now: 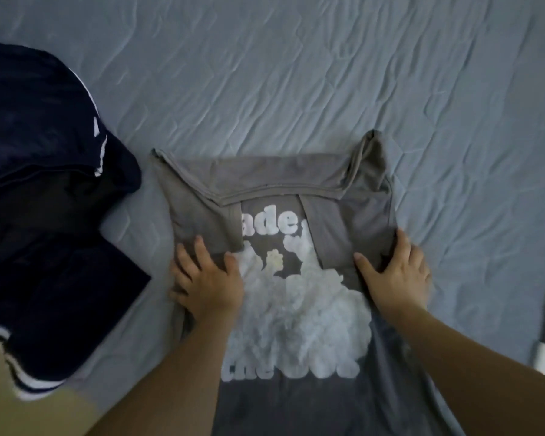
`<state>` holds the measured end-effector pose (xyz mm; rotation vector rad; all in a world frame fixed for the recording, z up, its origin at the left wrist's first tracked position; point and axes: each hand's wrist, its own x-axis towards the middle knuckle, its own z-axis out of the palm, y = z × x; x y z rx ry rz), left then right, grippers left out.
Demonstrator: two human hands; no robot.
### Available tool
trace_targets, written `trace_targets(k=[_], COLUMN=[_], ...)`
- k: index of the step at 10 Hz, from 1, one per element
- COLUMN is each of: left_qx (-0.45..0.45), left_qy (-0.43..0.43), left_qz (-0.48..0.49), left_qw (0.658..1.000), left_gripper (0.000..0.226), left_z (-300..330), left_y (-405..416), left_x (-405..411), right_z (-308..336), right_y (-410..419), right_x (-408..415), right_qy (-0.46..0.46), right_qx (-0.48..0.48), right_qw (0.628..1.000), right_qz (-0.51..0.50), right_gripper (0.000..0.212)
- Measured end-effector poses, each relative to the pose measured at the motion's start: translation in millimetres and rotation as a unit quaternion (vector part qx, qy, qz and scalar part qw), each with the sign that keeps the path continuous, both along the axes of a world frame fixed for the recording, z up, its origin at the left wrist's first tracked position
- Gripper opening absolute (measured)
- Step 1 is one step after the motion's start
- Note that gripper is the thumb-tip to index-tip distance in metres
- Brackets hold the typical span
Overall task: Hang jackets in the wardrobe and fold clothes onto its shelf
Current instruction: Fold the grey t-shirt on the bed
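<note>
Grey printed T-shirt [296, 309] flat on wrinkled grey-blue bedsheet [296, 73], centre to 6 o'clock. Long axis 12–6; collar end toward 12, hem off frame at 6. Print face up, both sleeves folded inward over chest. Left hand [206, 280] at 9 o'clock of print, fingers spread, pressing folded left edge. Right hand [397, 272] at 3 o'clock, fingers splayed flat on right fold. Navy white-striped garment pile [44, 184] at 9 o'clock, just beside shirt.
</note>
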<state>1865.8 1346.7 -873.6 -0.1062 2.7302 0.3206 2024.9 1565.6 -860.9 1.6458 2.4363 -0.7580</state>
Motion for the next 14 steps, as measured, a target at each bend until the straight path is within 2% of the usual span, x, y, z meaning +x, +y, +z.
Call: trace_targets(k=[1, 2, 3, 4, 5, 6, 7, 8, 9, 10, 11, 12, 13, 14], left_qx=[-0.018, 0.006, 0.069, 0.007, 0.052, 0.148, 0.323, 0.531, 0.378, 0.084, 0.035, -0.06, -0.059, 0.127], left_qy=[-0.014, -0.067, -0.238, -0.432, -0.494, -0.433, -0.345, -0.232, -0.136, 0.016, -0.013, 0.024, 0.069, 0.003], left_qz=[0.116, 0.213, 0.262, 0.226, 0.307, 0.39, 0.506, 0.535, 0.268, -0.234, -0.228, -0.185, -0.25, -0.016], left_qw=[0.993, 0.975, 0.933, 0.873, 0.812, 0.799, 0.721, 0.615, 0.876, 0.968, 0.973, 0.981, 0.964, 0.992], left_gripper=[0.079, 0.079, 0.054, 0.027, 0.034, 0.012, 0.016, 0.036, 0.039, 0.073, 0.094, 0.068, 0.026, 0.037], left_z=[13.7, 25.0, 49.7, 84.3, 114.3, 135.7, 146.6, 138.7, 116.3, 77.8, 46.9, 32.8, 33.3, 46.3], left_y=[-6.4, -28.6, -44.6, -57.6, -69.9, -66.6, -48.3, -32.9, -27.0, -22.6, -3.7, 12.0, 10.1, 0.1], left_x=[32.0, 48.4, 63.0, 81.7, 74.6, 35.8, -12.8, -52.7, -68.0, -61.2, -55.8, -64.4, -79.5, -115.6], right_z=[11.7, 34.1, 57.0, 77.9, 105.5, 136.3, 151.6, 154.2, 132.0, 86.2, 53.5, 27.3, 22.0, 31.2], right_y=[-0.3, -3.4, -19.4, -31.4, -23.5, 2.9, 37.3, 61.7, 64.8, 56.6, 59.9, 75.2, 80.5, 81.3], right_x=[27.9, 58.1, 95.2, 110.7, 89.1, 47.0, 0.3, -43.9, -75.7, -90.3, -103.0, -113.9, -111.4, -108.9], right_qy=[-0.001, -0.128, -0.338, -0.381, -0.257, -0.105, 0.131, 0.307, 0.211, 0.094, 0.099, 0.076, 0.039, 0.014], right_qx=[-0.116, -0.308, -0.481, -0.54, -0.601, -0.55, -0.509, -0.488, -0.385, -0.212, -0.199, -0.181, -0.167, -0.064], right_qw=[0.991, 0.939, 0.809, 0.75, 0.751, 0.807, 0.724, 0.614, 0.801, 0.956, 0.958, 0.935, 0.951, 0.995], right_qz=[-0.065, -0.083, 0.001, 0.003, -0.095, -0.187, -0.447, -0.539, -0.407, -0.178, -0.179, -0.296, -0.256, -0.081], right_gripper=[0.075, 0.06, 0.071, 0.064, 0.039, 0.022, 0.03, 0.046, 0.04, 0.068, 0.104, 0.111, 0.069, 0.031])
